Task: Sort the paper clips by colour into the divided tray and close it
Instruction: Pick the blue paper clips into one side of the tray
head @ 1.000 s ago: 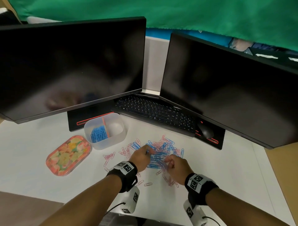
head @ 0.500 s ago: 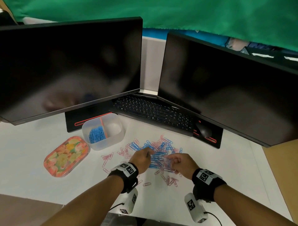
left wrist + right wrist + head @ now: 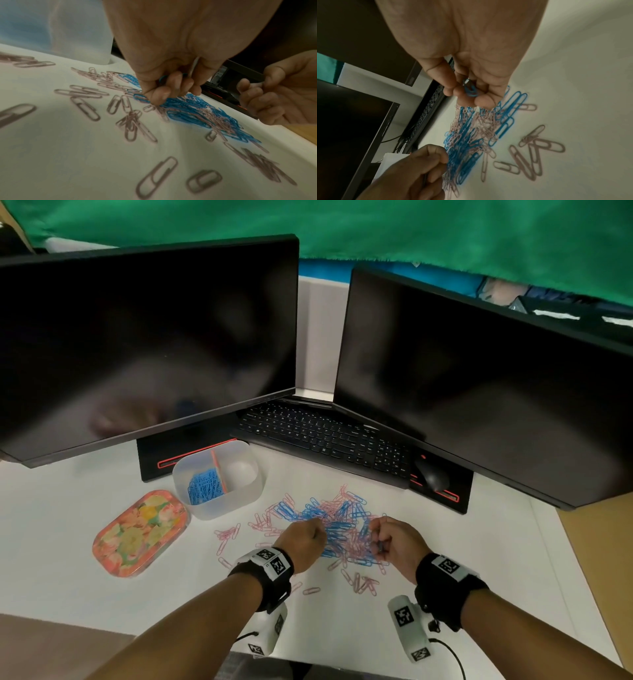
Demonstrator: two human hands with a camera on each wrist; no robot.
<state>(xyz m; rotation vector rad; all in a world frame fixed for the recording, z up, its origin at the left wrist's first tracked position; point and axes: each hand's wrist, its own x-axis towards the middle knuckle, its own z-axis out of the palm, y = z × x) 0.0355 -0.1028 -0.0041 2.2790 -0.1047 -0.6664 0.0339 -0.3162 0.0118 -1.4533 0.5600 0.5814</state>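
Note:
A mixed heap of blue and pink paper clips (image 3: 342,522) lies on the white desk. My left hand (image 3: 305,539) is at the heap's left edge, fingers curled around blue clips (image 3: 162,79). My right hand (image 3: 394,542) is at the heap's right edge and pinches blue clips (image 3: 471,90) between thumb and fingers. The translucent divided tray (image 3: 219,501) stands to the upper left; its left compartment holds blue clips (image 3: 203,487), its right compartment looks empty. The floral lid (image 3: 140,532) lies flat to the tray's left.
Loose pink clips (image 3: 363,582) lie scattered around the heap and toward me. A keyboard (image 3: 325,440) and a mouse (image 3: 431,474) sit behind the heap, under two dark monitors (image 3: 147,337). The desk edge runs just behind my wrists.
My right hand has shifted right to the heap's right edge. The left hand stays at the left edge, still picking. The view has moved slightly.

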